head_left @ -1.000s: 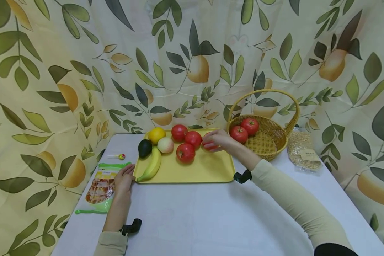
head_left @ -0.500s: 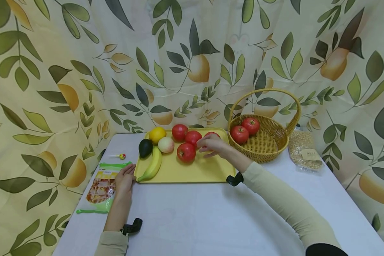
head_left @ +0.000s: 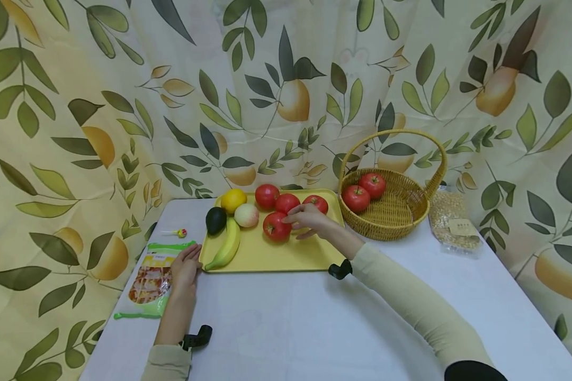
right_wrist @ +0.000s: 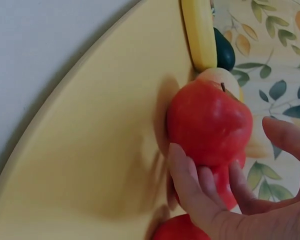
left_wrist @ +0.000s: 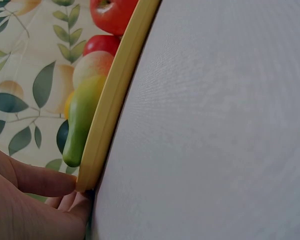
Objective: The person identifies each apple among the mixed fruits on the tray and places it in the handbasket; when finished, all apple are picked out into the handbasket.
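Observation:
My left hand [head_left: 185, 267] is at the near left corner of the yellow tray [head_left: 314, 259]. In the left wrist view its thumb and fingers pinch the tray's rim [left_wrist: 97, 150]. My right hand [head_left: 311, 219] hovers over the tray, thumb and fingers spread. Its fingertips reach the right side of the front red apple [head_left: 276, 227], whose stem shows in the right wrist view. Behind that apple sit several more: one at the back [head_left: 267, 196], a middle apple [head_left: 287, 203] and one on the right [head_left: 316, 203], partly behind the hand.
Left on the tray lie a lemon [head_left: 233, 201], peach [head_left: 246, 216], avocado [head_left: 216, 220] and banana [head_left: 225, 248]. A wicker basket [head_left: 386, 230] holding two apples stands right, beside a bag of grain [head_left: 453, 219]. At left are a green-white food packet [head_left: 150, 286] and a lollipop [head_left: 181, 233].
My right hand has moved left and slightly nearer, from over the right apple to beside the front one, uncovering the right apple. The left hand stays at the tray corner.

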A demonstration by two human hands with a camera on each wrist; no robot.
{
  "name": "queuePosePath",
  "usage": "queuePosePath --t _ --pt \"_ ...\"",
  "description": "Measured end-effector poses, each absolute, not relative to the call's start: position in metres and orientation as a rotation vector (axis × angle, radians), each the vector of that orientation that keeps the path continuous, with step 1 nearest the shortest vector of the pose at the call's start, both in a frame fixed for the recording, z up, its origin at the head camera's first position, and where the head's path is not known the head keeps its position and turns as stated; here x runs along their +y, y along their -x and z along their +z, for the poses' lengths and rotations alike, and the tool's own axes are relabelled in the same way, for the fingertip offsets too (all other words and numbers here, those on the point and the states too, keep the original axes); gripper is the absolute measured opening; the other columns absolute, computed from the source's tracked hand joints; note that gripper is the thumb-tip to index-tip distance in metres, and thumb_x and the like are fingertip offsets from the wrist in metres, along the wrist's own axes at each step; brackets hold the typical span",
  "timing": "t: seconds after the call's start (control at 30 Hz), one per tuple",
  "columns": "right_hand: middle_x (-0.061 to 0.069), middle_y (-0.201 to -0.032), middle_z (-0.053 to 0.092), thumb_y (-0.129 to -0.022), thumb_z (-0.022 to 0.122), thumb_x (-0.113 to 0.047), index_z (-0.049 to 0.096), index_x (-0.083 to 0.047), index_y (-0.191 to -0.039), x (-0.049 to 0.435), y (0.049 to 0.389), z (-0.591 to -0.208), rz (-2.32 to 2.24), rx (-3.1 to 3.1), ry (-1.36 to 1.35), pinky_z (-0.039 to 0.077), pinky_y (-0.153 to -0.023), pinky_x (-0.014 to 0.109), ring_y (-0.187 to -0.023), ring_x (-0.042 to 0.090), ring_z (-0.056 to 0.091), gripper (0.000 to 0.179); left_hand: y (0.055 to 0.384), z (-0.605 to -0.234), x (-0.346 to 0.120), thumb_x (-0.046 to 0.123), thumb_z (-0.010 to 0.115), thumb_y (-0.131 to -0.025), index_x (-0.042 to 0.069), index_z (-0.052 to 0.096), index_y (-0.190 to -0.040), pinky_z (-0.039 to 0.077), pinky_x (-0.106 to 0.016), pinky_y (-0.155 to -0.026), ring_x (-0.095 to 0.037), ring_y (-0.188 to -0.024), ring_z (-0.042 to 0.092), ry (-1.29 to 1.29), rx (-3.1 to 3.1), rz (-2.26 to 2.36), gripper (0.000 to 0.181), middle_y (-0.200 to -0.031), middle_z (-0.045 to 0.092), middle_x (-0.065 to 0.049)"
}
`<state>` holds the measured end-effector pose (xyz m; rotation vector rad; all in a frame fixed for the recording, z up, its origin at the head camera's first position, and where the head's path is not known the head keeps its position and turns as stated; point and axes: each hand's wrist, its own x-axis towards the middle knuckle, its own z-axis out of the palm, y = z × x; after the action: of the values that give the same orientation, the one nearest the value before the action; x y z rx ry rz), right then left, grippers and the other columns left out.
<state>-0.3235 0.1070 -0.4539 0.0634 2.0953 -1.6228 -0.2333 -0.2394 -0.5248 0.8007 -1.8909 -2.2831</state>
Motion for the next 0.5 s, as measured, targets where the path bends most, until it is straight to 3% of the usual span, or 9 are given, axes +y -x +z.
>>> queuePosePath --t 0.5 --pt "0.013 -0.143 0.054 -0.084 0.087 -0.02 0.065 -0.018 -0.137 0.084 0.322 -0.472 -1.691 2.211 -0.072 0.061 -0.089 0.058 -0.11 0.034 0.061 0.057 0.234 -0.526 -0.242 -0.023 0.04 -0.087 0.004 0.041 -0.158 0.039 -0.032 -0.12 -0.024 -0.146 0.047 -0.794 -1.881 -2.291 0.075 -0.158 0.048 -0.016"
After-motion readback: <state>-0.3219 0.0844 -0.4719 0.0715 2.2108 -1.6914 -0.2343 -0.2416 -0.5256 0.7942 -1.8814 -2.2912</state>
